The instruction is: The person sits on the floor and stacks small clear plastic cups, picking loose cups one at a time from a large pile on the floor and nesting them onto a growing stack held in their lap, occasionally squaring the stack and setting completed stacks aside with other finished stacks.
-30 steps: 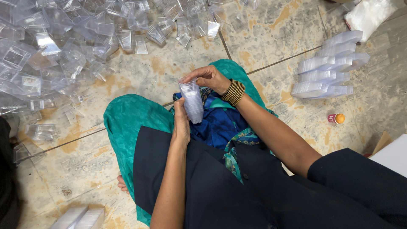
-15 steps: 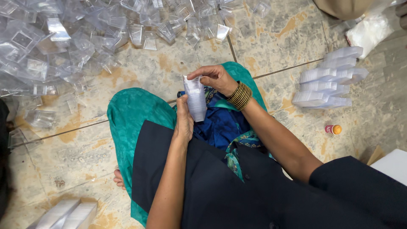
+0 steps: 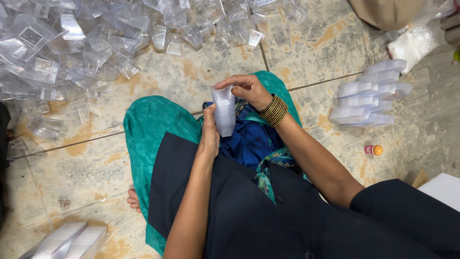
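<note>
Over the lap, a stack of clear plastic lids (image 3: pixel 224 111) is gripped between left hand (image 3: pixel 210 136) and right hand (image 3: pixel 249 89). Finished stacks (image 3: pixel 371 93) lie toward the floor's right edge; a loose heap (image 3: pixel 96 38), seemingly unsorted, remains.

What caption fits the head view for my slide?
Seated on a tiled floor, both hands, left hand and right hand, hold a stack of small clear plastic pieces.

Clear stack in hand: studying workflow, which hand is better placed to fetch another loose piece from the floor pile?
Probably the right hand: its fingertips only pinch the top of the clear stack, while the left hand wraps it.
</note>
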